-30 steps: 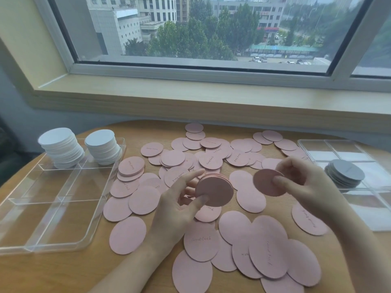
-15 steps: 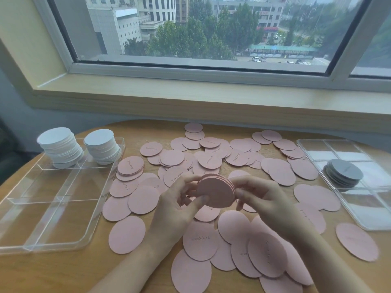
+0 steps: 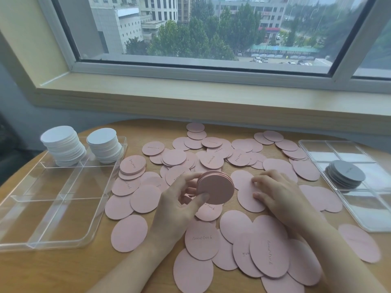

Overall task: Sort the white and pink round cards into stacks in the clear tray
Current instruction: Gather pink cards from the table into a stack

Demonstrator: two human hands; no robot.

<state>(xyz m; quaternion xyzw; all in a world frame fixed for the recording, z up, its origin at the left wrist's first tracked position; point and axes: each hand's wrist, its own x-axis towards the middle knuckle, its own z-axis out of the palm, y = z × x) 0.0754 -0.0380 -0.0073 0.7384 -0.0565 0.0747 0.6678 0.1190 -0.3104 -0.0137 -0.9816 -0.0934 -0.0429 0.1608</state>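
While the left hand (image 3: 179,205) grips a pink stack (image 3: 215,187), the right hand's (image 3: 279,193) curled fingertips press a loose pink card (image 3: 246,195).

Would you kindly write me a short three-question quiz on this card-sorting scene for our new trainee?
1. True or false: the left hand holds a stack of pink cards.
2. How many white stacks stand in the clear tray on the left?
3. The right hand is: A) lifting the grey stack; B) touching a loose pink card on the table; C) resting in the tray.

Key: 1 true; 2 two; 3 B.
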